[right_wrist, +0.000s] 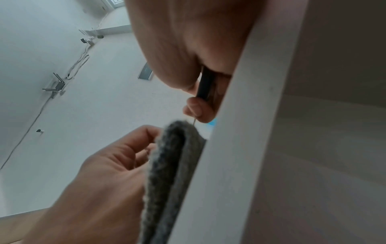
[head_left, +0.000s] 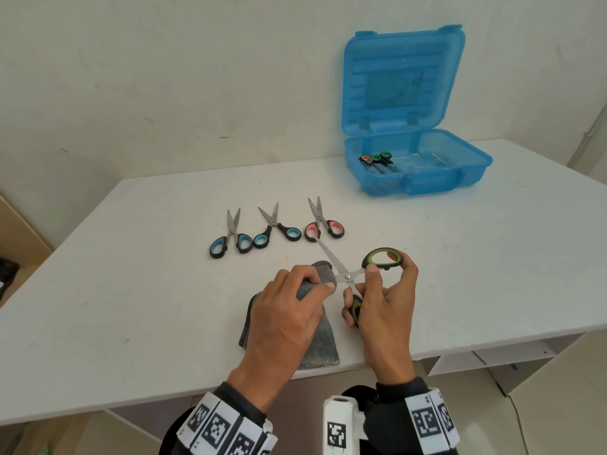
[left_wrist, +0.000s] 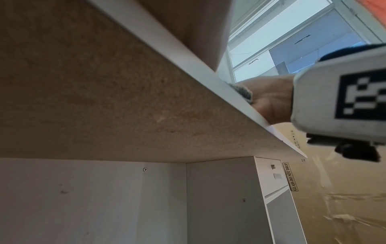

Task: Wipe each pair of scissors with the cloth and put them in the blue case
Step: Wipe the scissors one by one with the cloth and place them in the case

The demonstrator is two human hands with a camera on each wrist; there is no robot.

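Head view shows your right hand (head_left: 382, 310) gripping the green-and-black-handled steel scissors (head_left: 356, 274), blades spread open, its fingers curled round both handle loops. Your left hand (head_left: 285, 316) pinches the fuzzy grey cloth (head_left: 320, 349) round one blade near the pivot, thumb and forefinger closed on the fold; the cloth's tail lies on the near edge of the white counter (head_left: 131, 290). The open translucent blue plastic case (head_left: 417, 169) sits far right, holding scissors already.
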